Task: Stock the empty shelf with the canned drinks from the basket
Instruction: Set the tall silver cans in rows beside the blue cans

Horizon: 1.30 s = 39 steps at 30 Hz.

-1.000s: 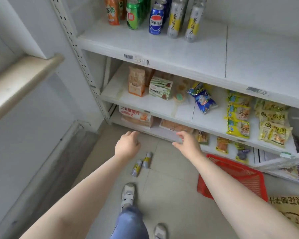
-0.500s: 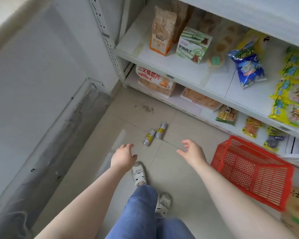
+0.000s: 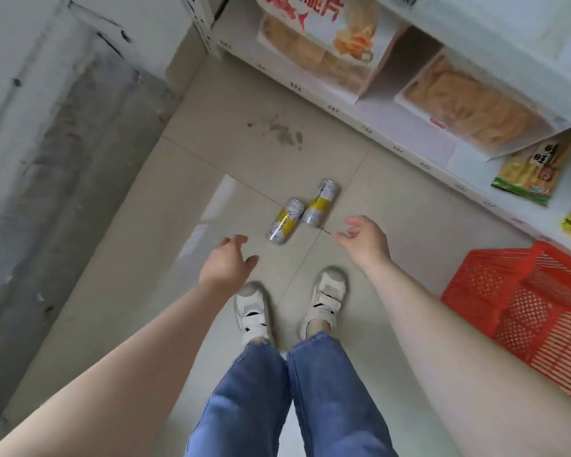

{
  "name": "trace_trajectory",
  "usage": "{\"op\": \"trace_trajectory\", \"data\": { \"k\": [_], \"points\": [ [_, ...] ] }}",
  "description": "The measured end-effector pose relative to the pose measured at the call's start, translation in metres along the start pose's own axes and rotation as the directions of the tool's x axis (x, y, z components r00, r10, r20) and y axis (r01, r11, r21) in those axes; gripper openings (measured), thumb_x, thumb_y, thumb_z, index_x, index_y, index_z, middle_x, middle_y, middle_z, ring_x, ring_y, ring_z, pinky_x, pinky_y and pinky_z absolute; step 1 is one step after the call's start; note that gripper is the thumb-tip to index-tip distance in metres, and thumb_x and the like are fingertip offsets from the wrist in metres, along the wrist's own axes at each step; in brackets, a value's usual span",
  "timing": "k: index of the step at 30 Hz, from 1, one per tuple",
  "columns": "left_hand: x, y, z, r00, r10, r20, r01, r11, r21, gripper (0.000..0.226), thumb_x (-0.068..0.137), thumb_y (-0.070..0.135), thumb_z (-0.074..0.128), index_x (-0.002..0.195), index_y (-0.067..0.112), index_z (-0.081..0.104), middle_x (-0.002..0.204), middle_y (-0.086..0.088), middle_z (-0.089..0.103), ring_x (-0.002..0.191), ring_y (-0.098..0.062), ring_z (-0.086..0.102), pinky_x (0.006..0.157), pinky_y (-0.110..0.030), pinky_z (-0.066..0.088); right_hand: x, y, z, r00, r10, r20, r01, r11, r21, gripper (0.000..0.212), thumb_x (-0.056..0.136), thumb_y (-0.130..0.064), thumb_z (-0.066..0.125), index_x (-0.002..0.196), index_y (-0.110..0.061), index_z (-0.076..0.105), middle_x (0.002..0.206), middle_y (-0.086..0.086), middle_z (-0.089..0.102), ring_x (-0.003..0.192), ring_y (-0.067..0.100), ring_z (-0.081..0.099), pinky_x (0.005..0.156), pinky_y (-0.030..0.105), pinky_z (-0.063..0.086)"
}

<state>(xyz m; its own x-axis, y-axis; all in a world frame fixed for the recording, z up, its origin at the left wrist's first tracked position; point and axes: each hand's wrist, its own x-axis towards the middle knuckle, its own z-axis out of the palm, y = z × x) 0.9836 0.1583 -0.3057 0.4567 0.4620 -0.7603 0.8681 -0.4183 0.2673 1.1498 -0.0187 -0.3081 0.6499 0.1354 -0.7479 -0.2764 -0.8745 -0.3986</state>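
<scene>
Two silver-and-yellow cans are lying on their sides on the floor tiles, just ahead of both hands and between them. The nearer can is lying closest to the left hand; the farther can is lying just beside it, apparently touching it, toward the right hand. Lying flat, they are presenting their long sides upward, so each could be taken from above.

The left hand is hovering with fingers spread and relaxed, holding nothing, just short of the nearer can. The right hand is likewise empty, fingers loosely curved and parted, near the farther can. Neither hand is touching a can. This paired spread suggests one can per hand is being lined up.

The red basket is sitting on the floor well to the outside of the right hand; the part of its inside that is showing is holding no cans. The bottom shelf beyond the hands is carrying snack packets.

Judgement: these appear to be the last cans; the grasp is not yet made.
</scene>
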Motion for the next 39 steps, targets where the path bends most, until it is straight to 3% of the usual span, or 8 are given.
{"op": "trace_trajectory", "data": {
  "k": [7, 12, 24, 27, 31, 33, 37, 39],
  "points": [
    [0.147, -0.006, 0.097, 1.000, -0.019, 0.002, 0.019, 0.998, -0.057, 0.055, 0.089, 0.034, 0.061, 0.138, 0.016, 0.044, 0.133, -0.009, 0.050, 0.116, -0.028, 0.053, 0.094, -0.034, 0.043, 0.141, 0.060, 0.072, 0.999, 0.049, 0.017, -0.050, 0.998, 0.023, 0.046, 0.080, -0.024, 0.075, 0.121, -0.012, 0.058, 0.115, 0.013, 0.063, 0.093, 0.020, 0.058, 0.080, 0.024, 0.043],
    [0.214, -0.003, 0.152, 0.998, -0.050, 0.026, 0.053, 0.988, -0.143, 0.062, 0.085, 0.028, 0.064, 0.140, 0.015, 0.039, 0.133, -0.009, 0.047, 0.119, -0.028, 0.049, 0.090, -0.034, 0.044, 0.201, 0.090, 0.109, 0.997, 0.069, 0.021, -0.070, 0.997, 0.030, 0.048, 0.078, -0.025, 0.077, 0.120, -0.009, 0.058, 0.112, 0.014, 0.065, 0.102, 0.027, 0.062, 0.092, 0.035, 0.048],
    [0.226, -0.039, 0.170, 0.991, -0.112, -0.077, 0.101, 0.986, -0.136, 0.042, 0.079, 0.039, 0.064, 0.113, 0.016, 0.057, 0.108, -0.013, 0.052, 0.101, -0.033, 0.053, 0.076, -0.035, 0.045, 0.227, 0.093, 0.127, 0.984, 0.175, -0.020, -0.167, 0.963, 0.214, 0.048, 0.078, -0.031, 0.076, 0.116, -0.009, 0.056, 0.096, 0.001, 0.057, 0.093, 0.023, 0.060, 0.091, 0.040, 0.051],
    [0.222, -0.059, 0.158, 0.969, -0.224, -0.100, 0.178, 0.923, -0.342, 0.051, 0.072, 0.042, 0.071, 0.115, 0.018, 0.059, 0.106, -0.009, 0.062, 0.093, -0.028, 0.061, 0.077, -0.034, 0.049, 0.231, 0.076, 0.139, 0.978, 0.207, -0.033, -0.191, 0.943, 0.271, 0.052, 0.062, -0.045, 0.080, 0.093, -0.008, 0.060, 0.084, 0.002, 0.063, 0.077, 0.023, 0.064, 0.077, 0.036, 0.055],
    [0.218, -0.067, 0.149, 0.947, -0.322, -0.001, 0.249, 0.734, -0.632, 0.053, 0.066, 0.031, 0.080, 0.112, 0.016, 0.059, 0.101, -0.007, 0.068, 0.088, -0.027, 0.066, 0.083, -0.040, 0.055, 0.243, 0.066, 0.158, 0.960, 0.268, -0.081, -0.232, 0.924, 0.302, 0.078, 0.058, -0.046, 0.084, 0.115, -0.005, 0.051, 0.103, 0.006, 0.065, 0.089, 0.027, 0.067, 0.080, 0.043, 0.057],
    [0.216, -0.067, 0.149, 0.942, -0.331, 0.058, 0.274, 0.658, -0.701, 0.056, 0.064, 0.028, 0.081, 0.113, 0.013, 0.058, 0.104, -0.010, 0.067, 0.084, -0.026, 0.066, 0.077, -0.035, 0.055, 0.248, 0.066, 0.164, 0.953, 0.291, -0.083, -0.254, 0.918, 0.305, 0.077, 0.061, -0.040, 0.085, 0.120, -0.005, 0.047, 0.112, 0.008, 0.063, 0.094, 0.028, 0.066, 0.083, 0.044, 0.056],
    [0.206, -0.059, 0.148, 0.940, -0.313, 0.136, 0.304, 0.588, -0.750, 0.044, 0.076, 0.017, 0.077, 0.111, 0.012, 0.053, 0.112, -0.015, 0.064, 0.085, -0.026, 0.063, 0.066, -0.026, 0.050, 0.244, 0.081, 0.159, 0.956, 0.292, 0.019, -0.280, 0.894, 0.349, 0.089, 0.034, -0.047, 0.082, 0.111, -0.012, 0.058, 0.103, 0.006, 0.069, 0.086, 0.027, 0.070, 0.075, 0.049, 0.059],
    [0.192, -0.053, 0.142, 0.937, -0.306, 0.168, 0.323, 0.578, -0.749, 0.044, 0.076, 0.016, 0.077, 0.111, 0.012, 0.051, 0.113, -0.016, 0.063, 0.085, -0.027, 0.063, 0.064, -0.027, 0.049, 0.220, 0.086, 0.148, 0.947, 0.305, 0.102, -0.321, 0.877, 0.357, 0.076, 0.042, -0.041, 0.085, 0.109, -0.012, 0.062, 0.101, 0.007, 0.071, 0.087, 0.027, 0.071, 0.075, 0.049, 0.059]
  ]
}}
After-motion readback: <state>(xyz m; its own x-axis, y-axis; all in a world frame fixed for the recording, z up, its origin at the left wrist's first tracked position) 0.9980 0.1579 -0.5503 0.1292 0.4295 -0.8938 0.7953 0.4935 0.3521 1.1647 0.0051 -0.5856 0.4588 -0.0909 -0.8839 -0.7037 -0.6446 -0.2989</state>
